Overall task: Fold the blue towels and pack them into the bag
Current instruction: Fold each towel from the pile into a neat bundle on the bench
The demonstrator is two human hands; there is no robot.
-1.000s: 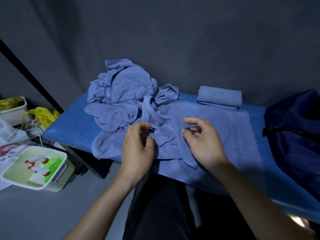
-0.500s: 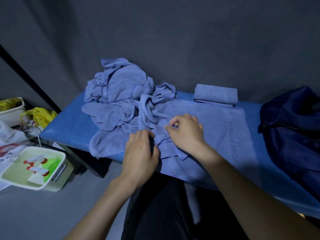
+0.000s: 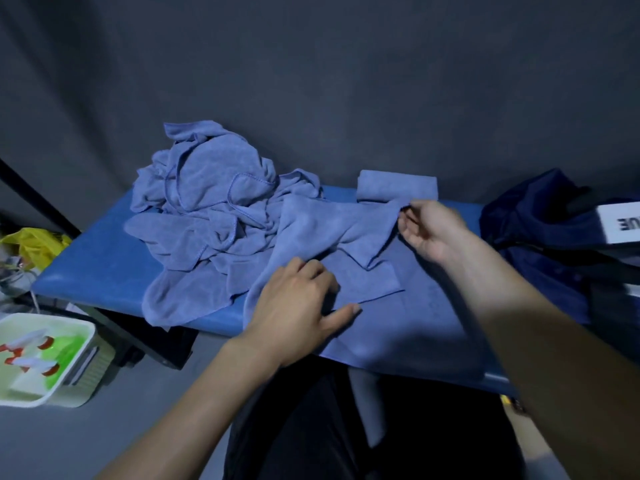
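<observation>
A heap of crumpled blue towels [image 3: 207, 202] lies at the back left of the blue bench [image 3: 93, 265]. One blue towel [image 3: 322, 226] is stretched out of the heap toward the right. My right hand [image 3: 429, 230] pinches its far corner, close to a folded towel [image 3: 398, 185] at the back. My left hand [image 3: 298, 306] holds the same towel's near edge, thumb out to the right. Under both lies a large flat blue towel [image 3: 415, 327]. The dark navy bag [image 3: 540, 244] sits at the right end of the bench.
A dark grey curtain hangs behind the bench. On the floor at left stand a white tub [image 3: 41, 362] with green and red items and a yellow bag [image 3: 33, 245]. A white box [image 3: 620, 221] with lettering juts in over the navy bag.
My right hand has drawn one towel's corner out of the heap, up and to the right. My left hand has shifted right along its near edge. The camera has moved closer.
</observation>
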